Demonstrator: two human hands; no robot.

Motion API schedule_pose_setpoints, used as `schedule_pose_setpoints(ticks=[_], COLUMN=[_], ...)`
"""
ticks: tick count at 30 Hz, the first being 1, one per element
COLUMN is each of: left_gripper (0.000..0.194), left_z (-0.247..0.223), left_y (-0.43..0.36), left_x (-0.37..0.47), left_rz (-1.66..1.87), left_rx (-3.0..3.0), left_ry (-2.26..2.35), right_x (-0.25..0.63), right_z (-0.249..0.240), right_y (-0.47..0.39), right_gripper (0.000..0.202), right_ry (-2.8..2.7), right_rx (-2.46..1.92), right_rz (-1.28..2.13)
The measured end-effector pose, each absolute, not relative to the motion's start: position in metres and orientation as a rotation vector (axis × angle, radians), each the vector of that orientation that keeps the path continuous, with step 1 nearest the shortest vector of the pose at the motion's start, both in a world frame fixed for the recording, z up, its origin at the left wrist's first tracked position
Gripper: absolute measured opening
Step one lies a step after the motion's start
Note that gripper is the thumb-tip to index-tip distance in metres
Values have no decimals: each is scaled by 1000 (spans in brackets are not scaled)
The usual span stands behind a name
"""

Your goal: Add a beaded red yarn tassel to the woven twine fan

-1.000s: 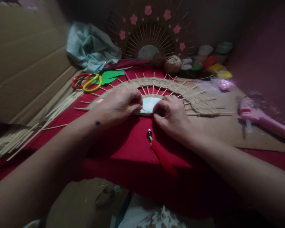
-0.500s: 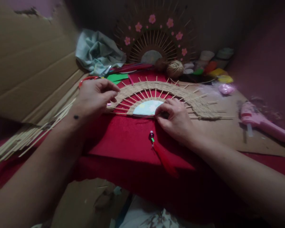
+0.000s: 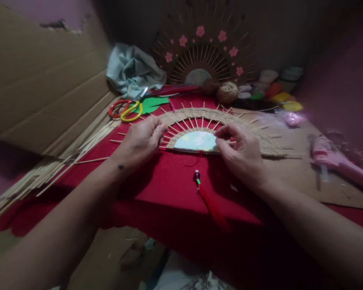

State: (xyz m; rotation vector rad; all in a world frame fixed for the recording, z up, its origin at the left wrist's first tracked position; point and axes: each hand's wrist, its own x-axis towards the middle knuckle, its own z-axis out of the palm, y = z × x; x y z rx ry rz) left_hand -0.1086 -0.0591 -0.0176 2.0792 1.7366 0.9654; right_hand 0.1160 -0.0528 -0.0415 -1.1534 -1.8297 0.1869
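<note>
A half-round woven fan (image 3: 196, 112) of tan cord over thin sticks lies on the red cloth. At its centre is a pale blue half-disc (image 3: 195, 141) with a red thread at its lower edge. My left hand (image 3: 142, 139) is closed over the fan's left side, fingertips pressed together; whatever they hold is hidden. My right hand (image 3: 242, 151) is curled in a pinch at the right end of the half-disc, and I cannot make out anything between thumb and forefinger. A red tassel (image 3: 211, 205) with a dark bead (image 3: 197, 175) lies in front of the fan.
Scissors (image 3: 131, 112) with red and yellow handles rest on green sheets (image 3: 151, 104) at the left. Thin sticks (image 3: 63, 169) lie below them. A twine ball (image 3: 228, 92) sits behind, before a larger flowered fan (image 3: 199, 48). At right, a pink glue gun (image 3: 332, 155) lies on cardboard (image 3: 305, 177).
My left hand has moved right and down across the fan's left side, uncovering the scissors and stick ends. My right hand has lifted off the half-disc's lower edge to its right end. The view has shifted slightly.
</note>
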Motion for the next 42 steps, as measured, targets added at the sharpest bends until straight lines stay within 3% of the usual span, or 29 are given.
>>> schedule_pose_setpoints(ticks=[8, 12, 14, 17, 24, 29, 37, 42], left_gripper=[18, 30, 27, 14, 24, 27, 12, 12], left_z=[6, 9, 10, 11, -10, -19, 12, 3], left_y=[-55, -60, -69, -89, -116, -112, -110, -100], left_x=[-186, -216, -221, -225, -238, -229, -167, -123], left_rz=[1071, 834, 714, 546, 220, 432, 1187, 1070], left_rx=[1779, 1871, 1916, 2040, 2316, 2274, 1684, 1418], left_ry=[2117, 2368, 2427, 2352, 2113, 2097, 1745, 1358], right_x=[126, 132, 137, 141, 142, 142, 139, 138], right_z=[-35, -46, -47, -44, -36, -39, -43, -46], right_y=[-50, -52, -53, -55, -55, -53, -51, -51], right_gripper=[11, 9, 9, 10, 9, 8, 9, 11], right_ry=[-1982, -2033, -2023, -1986, -1888, -1869, -1875, -1911], right_rx=[-1066, -979, -998, -1079, -1150, -1162, -1134, -1067], right_rz=[144, 73, 74, 118, 260, 297, 308, 319])
